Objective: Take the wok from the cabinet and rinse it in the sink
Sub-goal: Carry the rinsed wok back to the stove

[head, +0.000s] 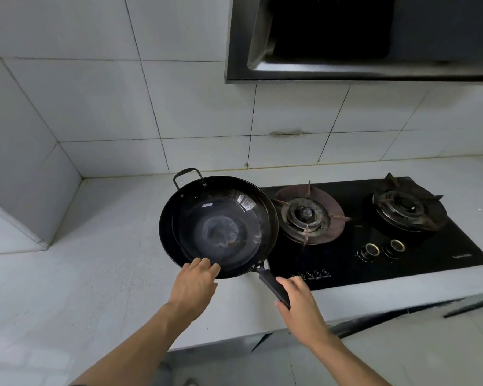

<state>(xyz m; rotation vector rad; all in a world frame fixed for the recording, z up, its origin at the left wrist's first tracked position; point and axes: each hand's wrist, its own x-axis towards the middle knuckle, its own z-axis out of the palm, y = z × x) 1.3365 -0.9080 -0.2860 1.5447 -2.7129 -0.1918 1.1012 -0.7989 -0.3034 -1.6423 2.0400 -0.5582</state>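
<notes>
- My right hand [297, 298] grips the long handle of the black wok [219, 225].
- My left hand [194, 284] rests on the near rim, fingers fairly straight.
- The wok is over the white counter [95, 274], just left of the gas hob [374, 232], its loop handle towards the tiled wall [193, 107].
- A range hood [360, 45] hangs above the hob.

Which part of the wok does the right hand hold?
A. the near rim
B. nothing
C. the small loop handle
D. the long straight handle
D: the right hand grips the long straight handle of the wok, while the left hand touches the near rim.
</notes>
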